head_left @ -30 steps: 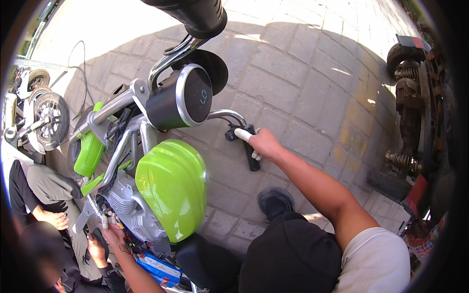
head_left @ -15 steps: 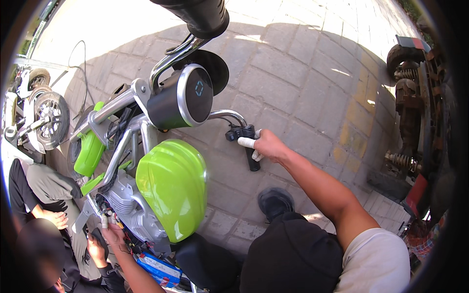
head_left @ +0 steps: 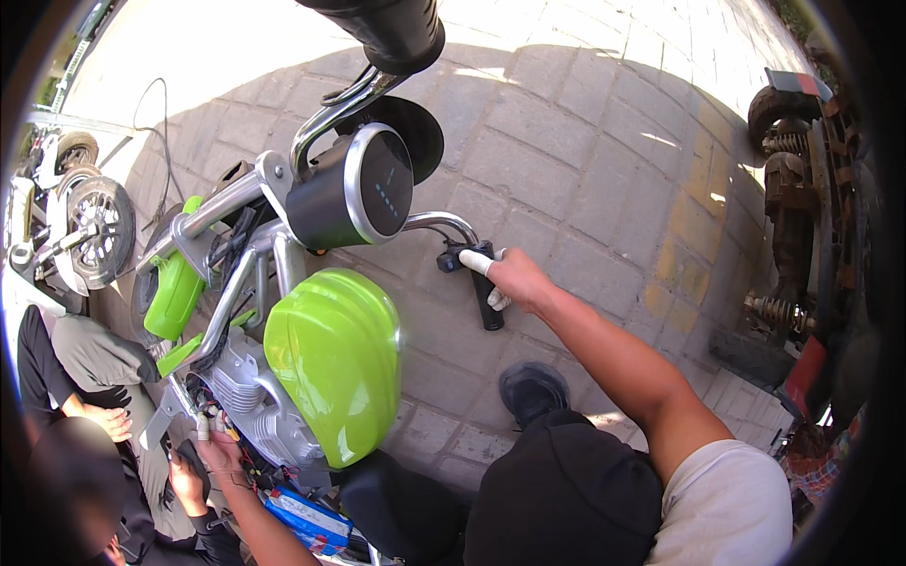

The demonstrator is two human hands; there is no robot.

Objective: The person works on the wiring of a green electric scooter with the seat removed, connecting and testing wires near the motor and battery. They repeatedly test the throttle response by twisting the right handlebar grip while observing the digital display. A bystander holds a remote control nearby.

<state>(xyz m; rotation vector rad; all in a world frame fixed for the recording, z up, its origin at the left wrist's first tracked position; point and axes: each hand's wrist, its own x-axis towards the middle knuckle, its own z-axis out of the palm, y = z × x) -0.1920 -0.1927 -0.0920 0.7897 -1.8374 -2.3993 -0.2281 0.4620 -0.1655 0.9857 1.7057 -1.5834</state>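
The right hand (head_left: 514, 281) is wrapped round the black grip (head_left: 492, 316) of a motorbike (head_left: 260, 373), its white-covered thumb (head_left: 475, 261) reaching left onto the switch block (head_left: 449, 261). From there the chrome handlebar (head_left: 444, 219) bends left and far toward a round display (head_left: 386, 184) with lit blue marks. A second grip (head_left: 401, 38) stands at the far edge.

The left hand (head_left: 222, 451), its fingertips also covered in white, is at the wires (head_left: 243, 453) on the left side of the silver engine (head_left: 269, 420); whether it grasps one I cannot tell. Just right of the engine is the shiny green tank (head_left: 332, 363), and nearer is a blue pack (head_left: 307, 522).

At the near left, a co-worker's hand (head_left: 187, 486) holds a dark flat object (head_left: 195, 459). A spoked wheel (head_left: 99, 231) stands farther left. Paving (head_left: 566, 189) spreads rightward to a rusty axle (head_left: 785, 198) with springs.
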